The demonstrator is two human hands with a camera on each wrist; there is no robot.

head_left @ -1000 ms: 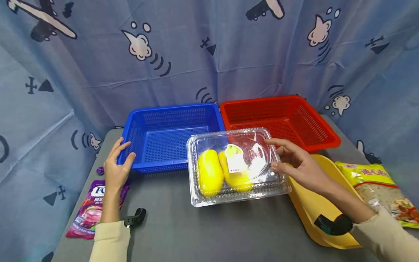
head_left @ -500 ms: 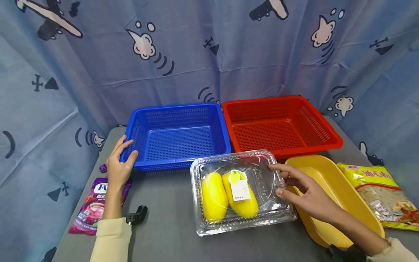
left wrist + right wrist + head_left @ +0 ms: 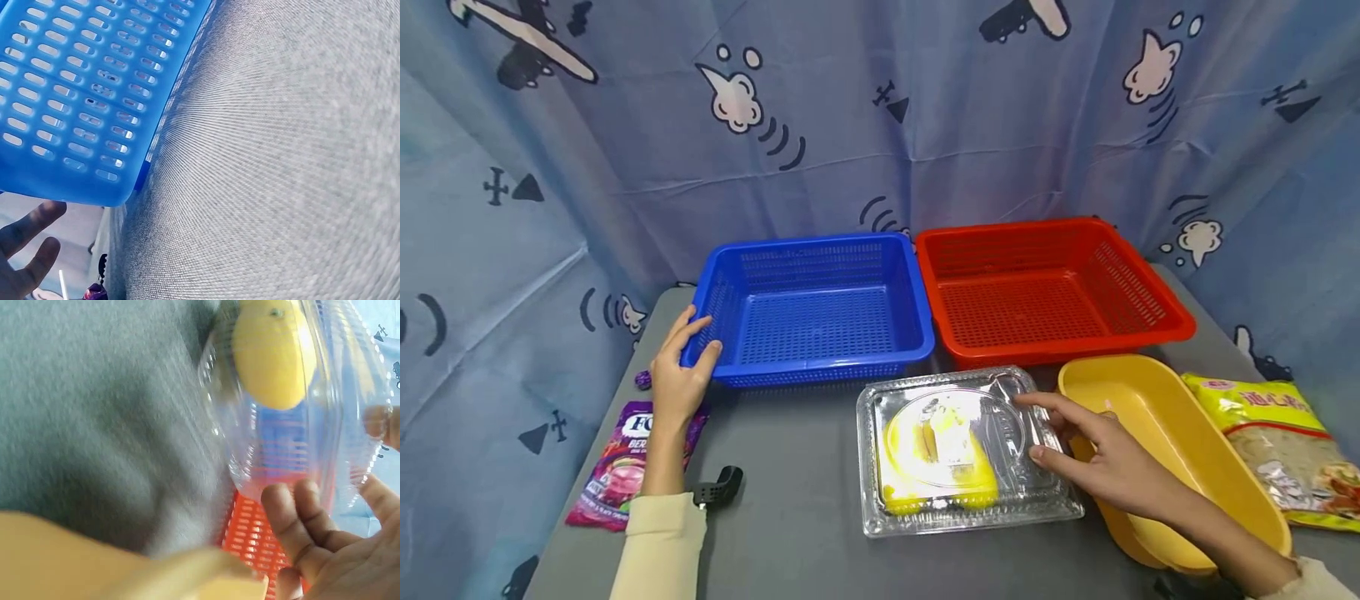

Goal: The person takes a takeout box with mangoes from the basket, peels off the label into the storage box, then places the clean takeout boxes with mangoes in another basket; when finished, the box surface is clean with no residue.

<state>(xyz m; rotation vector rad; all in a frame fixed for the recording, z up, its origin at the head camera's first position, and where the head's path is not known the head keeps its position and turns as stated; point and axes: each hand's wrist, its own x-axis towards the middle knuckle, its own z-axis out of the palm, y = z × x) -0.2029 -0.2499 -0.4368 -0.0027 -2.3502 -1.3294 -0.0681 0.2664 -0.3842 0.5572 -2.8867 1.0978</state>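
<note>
A clear plastic clamshell box point(image 3: 970, 450) with yellow mangoes point(image 3: 977, 479) inside is at the table's middle, lying nearly flat. Whether its base touches the table I cannot tell. My right hand point(image 3: 1093, 454) grips the box by its right end, fingers and thumb spread along that side. In the right wrist view, fingertips point(image 3: 281, 503) are at the box's wall, with one mango point(image 3: 275, 356) showing through. My left hand point(image 3: 681, 375) is at the left front corner of the blue basket point(image 3: 820, 364), its fingers extended and thumb apart. The left wrist view shows fingertips point(image 3: 53, 212) close by the basket's edge.
Right of the blue basket stands a red basket point(image 3: 1067, 348). A yellow tub point(image 3: 1217, 450) lies beside my right forearm, with a yellow food packet point(image 3: 1285, 442) beyond it. A purple pouch point(image 3: 617, 475) and a small purple ball point(image 3: 643, 380) lie at left.
My right hand has lowered the clamshell box toward the table, nearer to me, and its tilt has lessened. My left hand stays at the blue basket's corner.
</note>
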